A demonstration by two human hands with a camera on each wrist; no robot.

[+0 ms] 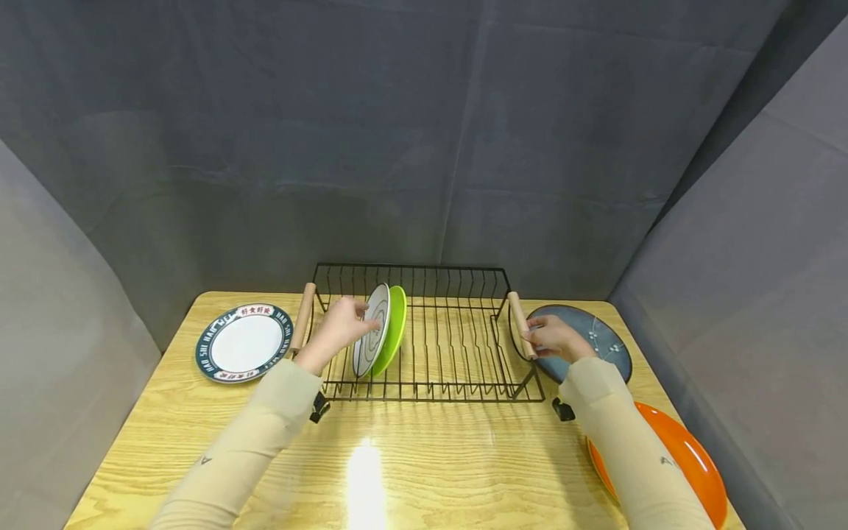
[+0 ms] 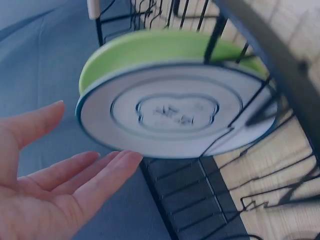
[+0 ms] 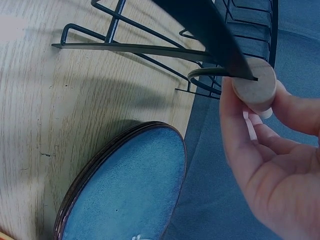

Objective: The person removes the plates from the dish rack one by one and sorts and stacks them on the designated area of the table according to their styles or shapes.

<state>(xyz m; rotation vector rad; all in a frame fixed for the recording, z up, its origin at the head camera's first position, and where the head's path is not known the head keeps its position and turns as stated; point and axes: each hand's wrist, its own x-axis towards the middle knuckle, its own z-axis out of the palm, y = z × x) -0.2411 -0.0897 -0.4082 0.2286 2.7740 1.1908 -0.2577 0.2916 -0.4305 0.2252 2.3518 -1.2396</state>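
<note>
A black wire dish rack (image 1: 430,401) with wooden handles stands on the table. Toward its left end, a white plate (image 1: 372,344) with dark ring lines stands on edge, against a green plate (image 1: 398,324). My left hand (image 1: 336,333) is beside the white plate, thumb spread from the fingers. In the left wrist view its fingertips (image 2: 131,159) are at the plate's rim; whether they touch is unclear. My right hand (image 1: 558,338) grips the rack's right wooden handle (image 3: 256,85) between thumb and fingers.
Right of the rack lies a stack of blue plates (image 1: 599,342), the top one with a white floral pattern. Nearer, an orange plate (image 1: 692,460) is partly hidden by my right sleeve. A white plate with a dark lettered rim (image 1: 245,344) lies at left. Grey cloth (image 1: 397,147) hangs behind.
</note>
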